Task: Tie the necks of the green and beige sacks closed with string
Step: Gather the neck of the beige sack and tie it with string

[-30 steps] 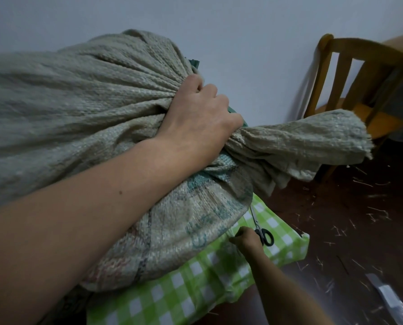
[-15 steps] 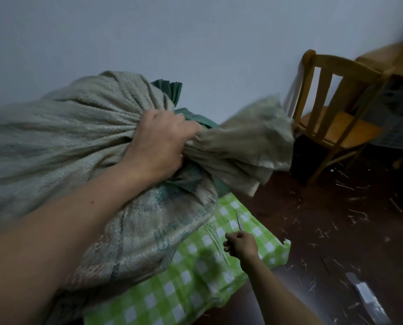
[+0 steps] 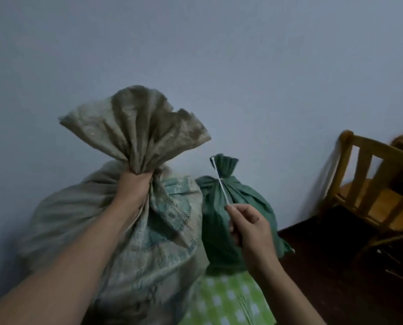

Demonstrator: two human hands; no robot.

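Left hand (image 3: 135, 188) grips beige sack (image 3: 125, 231); right hand (image 3: 249, 228) pinches string (image 3: 220, 181).

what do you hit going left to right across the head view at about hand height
left hand gripping the beige sack by its neck → white string → right hand holding that string → green sack behind it → wooden chair
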